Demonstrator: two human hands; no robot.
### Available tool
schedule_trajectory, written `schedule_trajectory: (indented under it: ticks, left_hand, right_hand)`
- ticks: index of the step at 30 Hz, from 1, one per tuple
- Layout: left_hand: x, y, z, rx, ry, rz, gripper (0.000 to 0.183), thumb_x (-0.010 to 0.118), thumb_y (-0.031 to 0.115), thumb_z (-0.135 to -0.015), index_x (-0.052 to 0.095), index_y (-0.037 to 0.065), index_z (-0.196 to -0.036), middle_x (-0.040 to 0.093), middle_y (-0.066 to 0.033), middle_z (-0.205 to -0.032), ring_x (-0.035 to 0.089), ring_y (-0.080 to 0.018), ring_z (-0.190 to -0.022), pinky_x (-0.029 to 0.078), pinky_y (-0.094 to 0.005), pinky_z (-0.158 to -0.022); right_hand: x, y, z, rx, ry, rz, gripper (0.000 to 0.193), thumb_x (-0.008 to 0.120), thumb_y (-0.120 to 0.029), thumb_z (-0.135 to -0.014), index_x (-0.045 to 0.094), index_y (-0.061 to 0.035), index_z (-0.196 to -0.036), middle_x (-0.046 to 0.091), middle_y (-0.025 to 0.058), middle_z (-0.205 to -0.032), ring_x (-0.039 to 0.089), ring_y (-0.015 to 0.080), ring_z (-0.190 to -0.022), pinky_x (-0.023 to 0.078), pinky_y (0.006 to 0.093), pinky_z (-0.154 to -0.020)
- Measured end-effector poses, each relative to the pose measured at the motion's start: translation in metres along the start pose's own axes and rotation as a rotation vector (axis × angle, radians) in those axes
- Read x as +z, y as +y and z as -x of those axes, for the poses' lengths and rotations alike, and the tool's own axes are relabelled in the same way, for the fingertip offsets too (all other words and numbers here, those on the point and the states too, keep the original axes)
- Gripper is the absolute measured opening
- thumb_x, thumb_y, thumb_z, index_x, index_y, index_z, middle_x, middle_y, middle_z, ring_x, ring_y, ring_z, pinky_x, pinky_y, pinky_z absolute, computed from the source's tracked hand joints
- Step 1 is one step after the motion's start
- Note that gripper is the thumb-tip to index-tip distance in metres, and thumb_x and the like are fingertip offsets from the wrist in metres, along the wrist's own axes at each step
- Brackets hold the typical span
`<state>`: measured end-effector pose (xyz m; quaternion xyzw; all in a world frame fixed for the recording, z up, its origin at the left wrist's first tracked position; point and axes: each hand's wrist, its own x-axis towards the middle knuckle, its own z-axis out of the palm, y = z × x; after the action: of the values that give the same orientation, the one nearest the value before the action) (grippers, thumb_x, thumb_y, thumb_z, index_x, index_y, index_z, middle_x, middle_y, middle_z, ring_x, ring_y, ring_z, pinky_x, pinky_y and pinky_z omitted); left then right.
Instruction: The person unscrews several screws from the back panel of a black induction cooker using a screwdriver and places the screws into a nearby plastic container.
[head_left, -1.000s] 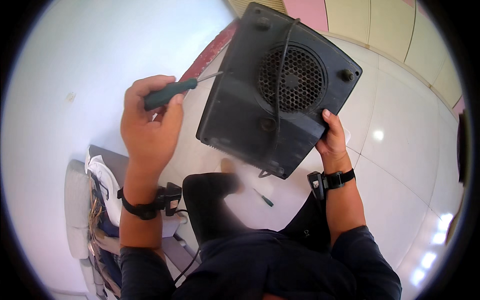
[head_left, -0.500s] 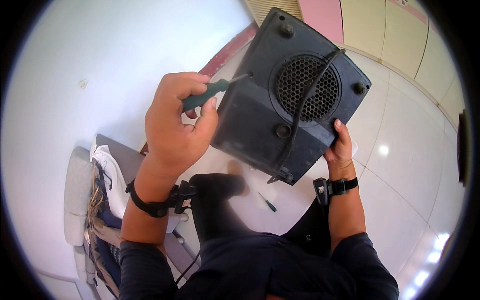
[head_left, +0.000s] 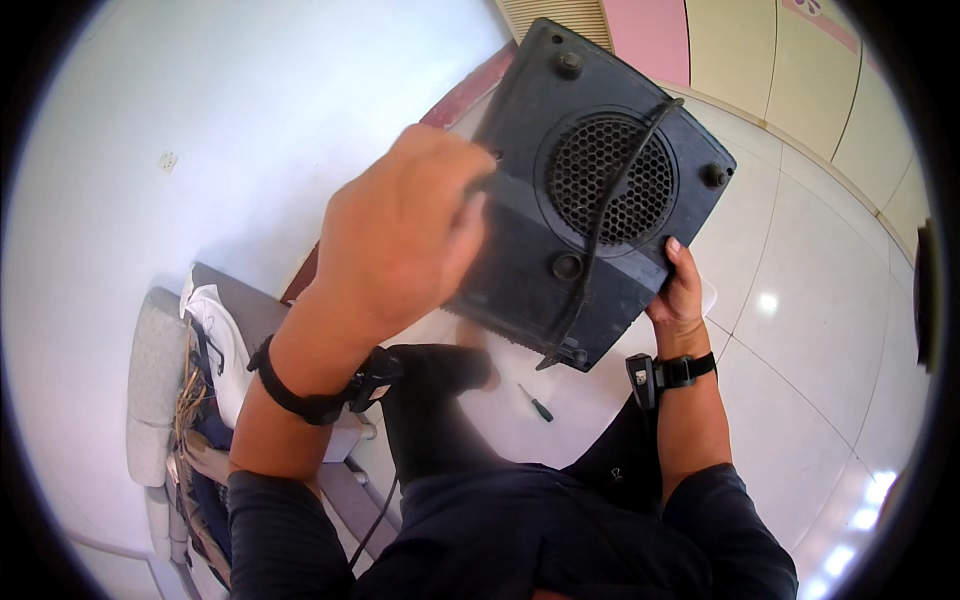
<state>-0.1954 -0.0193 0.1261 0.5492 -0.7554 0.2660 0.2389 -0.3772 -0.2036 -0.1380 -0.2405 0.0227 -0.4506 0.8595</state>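
Black vented unit [head_left: 520, 215] is hanging beyond the legs [head_left: 425, 405], grille [head_left: 585, 185] side showing | right hand [head_left: 680, 290] is clamping its lower-right edge, closed around it | left hand [head_left: 405, 235] is hovering half-curled by its left edge, blurred, can't tell what's in it | cable [head_left: 594, 245] is crossing grille | green screwdriver [head_left: 541, 408] is lying below, between legs

That appliance [head_left: 500, 270] is between the person's left hand [head_left: 405, 235], at its left edge, and right hand [head_left: 680, 290], at its right. Beyond it I see cabinets [head_left: 812, 90], a wall [head_left: 200, 150] to its left, and below it a screwdriver [head_left: 541, 409].
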Motion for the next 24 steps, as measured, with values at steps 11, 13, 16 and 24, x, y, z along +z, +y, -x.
schedule_trajectory:
  ticks: [11, 13, 16, 24]
  left_hand:
    - [-0.035, -0.052, 0.031, -0.808, -0.061, 0.516, 0.044, 0.049, -0.006, -0.08, 0.051, 0.002, -0.123, 0.062, -0.0078, -0.094, 0.065, -0.0187, -0.085, 0.057, -0.0327, -0.079]
    - [-0.019, -0.053, 0.042, -0.912, -0.195, 0.687, 0.037, 0.048, -0.001, -0.082, 0.053, 0.003, -0.119, 0.057, -0.0037, -0.082, 0.056, -0.0126, -0.067, 0.049, -0.0251, -0.061]
    - [-0.011, -0.052, 0.036, -1.075, -0.331, 0.789, 0.026, 0.049, 0.019, -0.104, 0.057, 0.0, -0.12, 0.054, -0.001, -0.076, 0.048, -0.0074, -0.057, 0.042, -0.0204, -0.052]
    - [-0.009, -0.042, 0.022, -1.031, -0.397, 0.75, 0.03, 0.055, 0.027, -0.105, 0.063, 0.001, -0.116, 0.053, 0.0017, -0.071, 0.048, -0.0058, -0.056, 0.04, -0.0196, -0.051]
  right_hand:
    - [-0.007, 0.009, -0.004, 0.08, -0.025, -0.062, 0.056, 0.065, -0.032, -0.093, 0.053, 0.0013, -0.137, 0.065, 0.0159, -0.129, 0.064, 0.03, -0.116, 0.049, 0.044, -0.105]
    - [-0.007, 0.011, -0.004, 0.101, -0.068, -0.088, 0.054, 0.064, -0.031, -0.094, 0.053, 0.0014, -0.136, 0.065, 0.0164, -0.13, 0.064, 0.0305, -0.117, 0.049, 0.0446, -0.106]
    - [-0.002, 0.009, -0.006, 0.107, -0.106, -0.113, 0.053, 0.064, -0.03, -0.095, 0.054, 0.0022, -0.136, 0.065, 0.017, -0.129, 0.065, 0.0301, -0.116, 0.05, 0.0443, -0.105]
    - [0.005, 0.006, -0.009, 0.113, -0.101, -0.121, 0.051, 0.064, -0.027, -0.094, 0.055, 0.0059, -0.132, 0.067, 0.0174, -0.124, 0.067, 0.0278, -0.11, 0.053, 0.0405, -0.099]
